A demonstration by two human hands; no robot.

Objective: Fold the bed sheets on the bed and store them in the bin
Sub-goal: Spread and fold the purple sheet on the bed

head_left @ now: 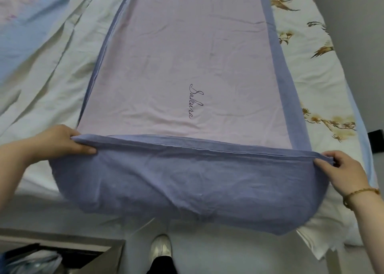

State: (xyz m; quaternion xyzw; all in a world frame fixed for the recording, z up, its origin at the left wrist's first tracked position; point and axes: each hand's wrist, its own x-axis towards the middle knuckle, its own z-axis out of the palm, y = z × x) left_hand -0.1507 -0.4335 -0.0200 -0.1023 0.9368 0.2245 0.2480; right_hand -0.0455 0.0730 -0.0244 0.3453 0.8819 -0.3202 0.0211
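Hands are seen pinching the near corners of a pink bed sheet point(166, 66) with a blue border, which is laid lengthwise along the bed point(311, 76). The left hand point(62, 140) is curled over one folded corner and the right hand point(342, 170), a bracelet point(357, 194) at its wrist, over the other. Blue fabric is draped over the bed's near edge between them.

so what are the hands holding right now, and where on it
Both hold the pink bed sheet with a blue border, at its near edge: the left hand grips the left corner, the right hand pinches the right corner.
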